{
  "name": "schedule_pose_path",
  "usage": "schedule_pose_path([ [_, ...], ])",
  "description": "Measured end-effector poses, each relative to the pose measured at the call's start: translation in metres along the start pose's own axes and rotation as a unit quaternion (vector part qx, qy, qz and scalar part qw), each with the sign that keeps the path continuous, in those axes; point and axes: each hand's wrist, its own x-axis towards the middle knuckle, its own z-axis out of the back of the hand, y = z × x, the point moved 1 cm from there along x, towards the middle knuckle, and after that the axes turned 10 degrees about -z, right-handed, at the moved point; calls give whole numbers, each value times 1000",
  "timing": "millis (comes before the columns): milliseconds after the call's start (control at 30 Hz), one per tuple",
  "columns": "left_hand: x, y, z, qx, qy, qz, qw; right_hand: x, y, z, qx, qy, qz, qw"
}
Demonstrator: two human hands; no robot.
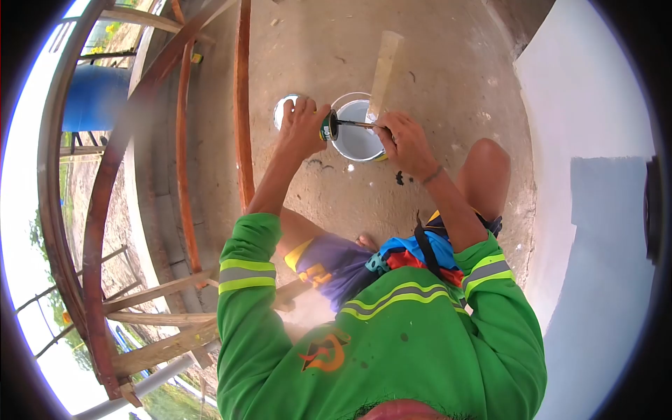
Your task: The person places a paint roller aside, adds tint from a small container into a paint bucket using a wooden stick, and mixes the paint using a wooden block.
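My left hand [304, 127] is wrapped round a small dark can [327, 127] with a green and yellow label, tipped on its side with its mouth to the right. In my right hand [409, 145] is a thin stick [357, 124], its dark-coated end reaching into the can's mouth. Both are held over a paint bucket [341, 149] containing pale grey paint. A flat wooden board [385, 68] slants out of the bucket's far side. Beside the bucket on the left lies a round white lid or container [282, 110], partly hidden by my left hand.
Dark spots [400, 178] mark the concrete floor [315, 42] near the bucket. Reddish timber posts [242, 98] and rails stand at left, with a blue tank [94, 98] beyond. A partly painted grey-blue wall [602, 224] rises at right.
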Motion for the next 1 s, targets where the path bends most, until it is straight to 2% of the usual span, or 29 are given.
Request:
schedule_pose_path([
  [267,30,-7,-30,44,81,-27,995,-18,-20,20,0,-2,-91,996],
  [433,44,-13,-33,83,139,-43,986,-25,-37,7,-33,-10,-114,993],
  [633,65,-21,-25,127,254,-41,958,-25,-41,7,-58,-4,-129,990],
  [767,74,-19,-30,136,262,-54,954,-28,-46,2,-70,-10,-114,991],
  [1000,80,-13,-36,113,298,-53,946,-29,-54,-4,-74,-10,-152,985],
])
